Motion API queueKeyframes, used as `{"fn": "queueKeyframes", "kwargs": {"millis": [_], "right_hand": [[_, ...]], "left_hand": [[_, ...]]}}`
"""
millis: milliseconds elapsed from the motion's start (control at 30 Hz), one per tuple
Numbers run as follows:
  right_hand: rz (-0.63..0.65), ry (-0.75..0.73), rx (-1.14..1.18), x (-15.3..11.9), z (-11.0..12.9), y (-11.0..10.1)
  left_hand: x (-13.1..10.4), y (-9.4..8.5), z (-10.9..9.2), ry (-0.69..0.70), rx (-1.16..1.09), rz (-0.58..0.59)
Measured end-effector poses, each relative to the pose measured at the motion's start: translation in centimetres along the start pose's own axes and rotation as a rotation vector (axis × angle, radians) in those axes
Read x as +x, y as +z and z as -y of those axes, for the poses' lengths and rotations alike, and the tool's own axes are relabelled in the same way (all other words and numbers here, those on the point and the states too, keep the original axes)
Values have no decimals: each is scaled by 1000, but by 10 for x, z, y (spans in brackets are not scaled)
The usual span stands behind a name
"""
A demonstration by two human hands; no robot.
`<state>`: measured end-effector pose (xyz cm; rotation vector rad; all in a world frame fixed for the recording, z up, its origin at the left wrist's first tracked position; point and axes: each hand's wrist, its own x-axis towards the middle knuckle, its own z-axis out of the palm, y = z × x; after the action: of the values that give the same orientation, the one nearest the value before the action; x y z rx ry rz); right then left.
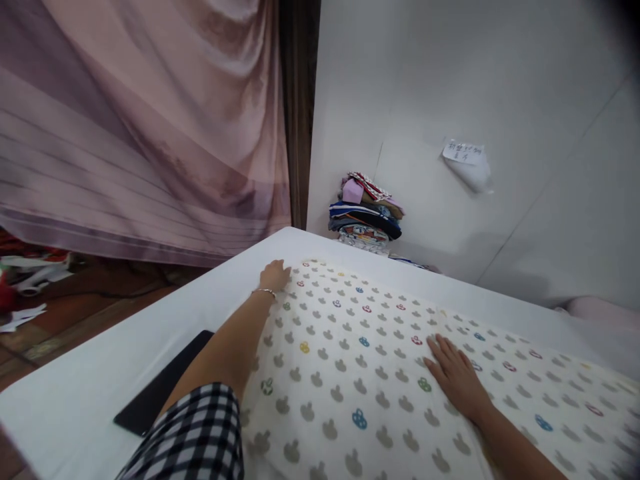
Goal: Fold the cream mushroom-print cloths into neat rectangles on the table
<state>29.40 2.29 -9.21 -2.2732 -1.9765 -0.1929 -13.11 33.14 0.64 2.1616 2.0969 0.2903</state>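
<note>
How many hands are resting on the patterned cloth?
2. The left hand rests at the far left corner of the patterned cloth, fingers curled at its edge. The right hand lies flat on the cloth, nearer its middle. No other hands show.

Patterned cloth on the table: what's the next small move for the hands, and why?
Probably a fold: the left hand grips the far corner of the patterned cloth, while the right hand lies flat, fingers spread, pinning its middle. The cloth looks spread flat on the white table. So I would lift that corner and bring it toward the body, keeping the right hand pressed as an anchor.
</note>
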Motion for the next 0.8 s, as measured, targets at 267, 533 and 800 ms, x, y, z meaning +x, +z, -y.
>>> {"fn": "queueKeyframes", "kwargs": {"millis": [267,533,800], "right_hand": [[60,44,23,11,-3,-4],[129,-90,157,5,67,-35],[185,-174,148,-10,101,-27]], "left_hand": [[-67,-19,46,-124,55,88],[-100,-21,49,-197,37,141],[-96,-22,51,-265,14,105]]}}
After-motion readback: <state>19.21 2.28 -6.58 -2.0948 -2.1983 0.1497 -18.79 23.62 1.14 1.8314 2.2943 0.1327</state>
